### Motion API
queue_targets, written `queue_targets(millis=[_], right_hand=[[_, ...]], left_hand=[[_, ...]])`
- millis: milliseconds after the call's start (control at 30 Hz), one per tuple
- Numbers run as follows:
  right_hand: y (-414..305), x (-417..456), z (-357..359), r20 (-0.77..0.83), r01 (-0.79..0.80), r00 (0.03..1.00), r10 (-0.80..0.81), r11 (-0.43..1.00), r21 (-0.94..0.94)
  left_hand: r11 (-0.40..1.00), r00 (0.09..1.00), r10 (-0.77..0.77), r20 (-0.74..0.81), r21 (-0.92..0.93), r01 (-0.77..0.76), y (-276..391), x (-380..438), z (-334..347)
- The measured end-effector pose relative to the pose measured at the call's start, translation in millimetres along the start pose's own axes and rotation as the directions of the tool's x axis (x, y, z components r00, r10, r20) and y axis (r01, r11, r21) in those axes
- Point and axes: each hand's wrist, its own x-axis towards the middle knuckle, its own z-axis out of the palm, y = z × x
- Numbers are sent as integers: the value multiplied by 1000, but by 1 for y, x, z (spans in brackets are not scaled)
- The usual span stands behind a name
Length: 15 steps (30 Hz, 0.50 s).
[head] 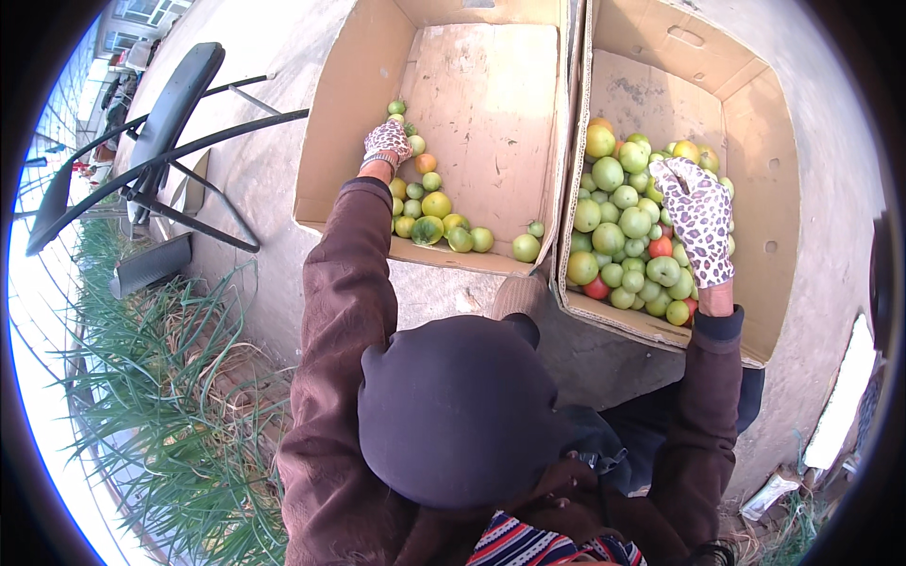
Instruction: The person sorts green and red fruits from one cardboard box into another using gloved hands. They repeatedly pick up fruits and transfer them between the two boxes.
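Note:
My left hand (388, 140), in a leopard-print glove, reaches into the left cardboard box (488, 92). It is against the small green tomatoes (416, 145) lined along the box's left wall; its fingertips are hidden. Green, yellowish and orange tomatoes (436, 205) lie in that box's near left corner and along its near wall. In the right cardboard box (761, 141), my right hand (695, 216), gloved alike, rests palm down over a heap of mostly green tomatoes (635, 222). A few red tomatoes (660, 246) show among them. What lies under its fingers is hidden.
The boxes stand side by side on concrete ground (276, 311). A dark metal-framed folding chair (177, 106) stands at the left, its frame reaching the left box. Green leafy plants (170, 396) grow at lower left. My shoe (520, 296) is close to both boxes' near edges.

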Motion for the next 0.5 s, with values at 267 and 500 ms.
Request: queue_targets(millis=[267,500], right_hand=[[-15,6,5,-77,-8,997,1,996,-91],[-10,6,9,-12,46,999,-45,998,43]], left_hand=[[0,977,203,-71,-997,-73,21,-34,-89],[542,372,543,-753,-24,-840,141,-132,-113]])
